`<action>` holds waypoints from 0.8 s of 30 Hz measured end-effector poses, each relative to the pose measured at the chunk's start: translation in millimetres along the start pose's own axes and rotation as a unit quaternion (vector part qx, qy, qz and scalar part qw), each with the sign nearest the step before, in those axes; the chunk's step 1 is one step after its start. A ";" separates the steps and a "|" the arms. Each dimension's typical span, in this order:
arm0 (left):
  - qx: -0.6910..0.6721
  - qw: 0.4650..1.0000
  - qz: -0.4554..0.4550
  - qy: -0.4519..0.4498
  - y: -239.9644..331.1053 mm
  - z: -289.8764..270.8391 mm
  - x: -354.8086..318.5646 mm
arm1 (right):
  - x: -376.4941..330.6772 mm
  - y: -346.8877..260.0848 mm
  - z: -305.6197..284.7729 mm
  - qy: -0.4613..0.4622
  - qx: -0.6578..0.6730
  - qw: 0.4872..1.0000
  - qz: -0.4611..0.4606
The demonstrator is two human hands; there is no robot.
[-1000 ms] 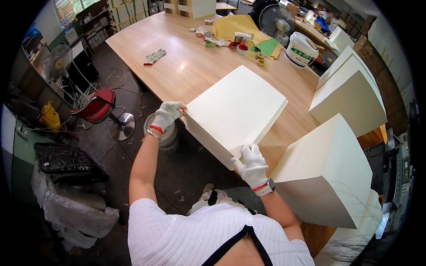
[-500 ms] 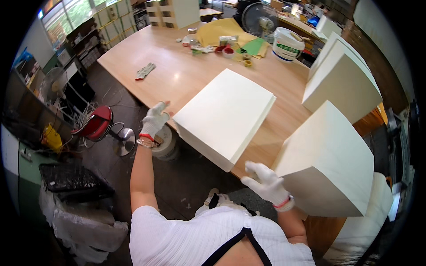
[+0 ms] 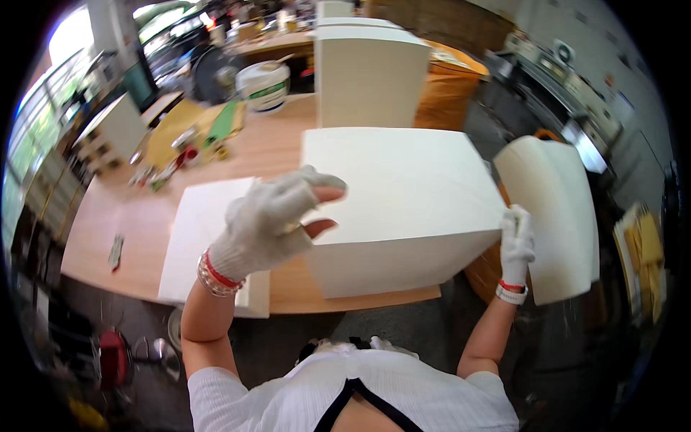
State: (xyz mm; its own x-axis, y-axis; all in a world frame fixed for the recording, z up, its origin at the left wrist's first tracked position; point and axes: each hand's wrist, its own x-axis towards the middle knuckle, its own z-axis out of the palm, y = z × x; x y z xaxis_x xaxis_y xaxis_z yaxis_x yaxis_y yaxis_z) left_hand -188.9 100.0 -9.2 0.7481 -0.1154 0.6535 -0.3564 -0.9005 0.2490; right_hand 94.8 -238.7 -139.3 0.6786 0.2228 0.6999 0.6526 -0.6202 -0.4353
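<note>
A large white block (image 3: 403, 180), apparently a thick stack of sheets, stands at the table's front edge before me. My left hand (image 3: 270, 219), in a white glove with bare thumb and fingertip, hovers at its left side with thumb and fingers apart and nothing between them. Beside the block's right front corner is my right hand (image 3: 517, 248), gloved too, fingers pointing up; whether it touches the corner I cannot tell. A lower white stack (image 3: 194, 230) lies to the left, partly behind my left hand and forearm.
Another tall white stack (image 3: 367, 79) stands behind. On the wooden table (image 3: 108, 216) are a white bucket (image 3: 264, 86), yellow sheets (image 3: 169, 133), tape rolls and a loose glove (image 3: 115, 252). A white roll of sheeting (image 3: 551, 223) stands right, a red stool (image 3: 115, 360) lower left.
My view has swung to the right. My left hand has moved from the lower stack to the large block's left side, and my right hand to that block's right front corner.
</note>
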 end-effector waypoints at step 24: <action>-0.214 0.944 -0.083 -0.235 16.1 170.8 139.6 | 66.6 -42.0 21.1 0.148 0.242 0.946 -0.158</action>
State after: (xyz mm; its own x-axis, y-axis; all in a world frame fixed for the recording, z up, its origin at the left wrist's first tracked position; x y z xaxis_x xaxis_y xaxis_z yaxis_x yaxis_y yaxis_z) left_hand 5.4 -2.2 -36.1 0.9435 -0.2517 0.2155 -0.3309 -0.6820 0.6523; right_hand 119.8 -181.9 -86.4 0.3459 0.0746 0.9353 0.9338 -0.1242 -0.3355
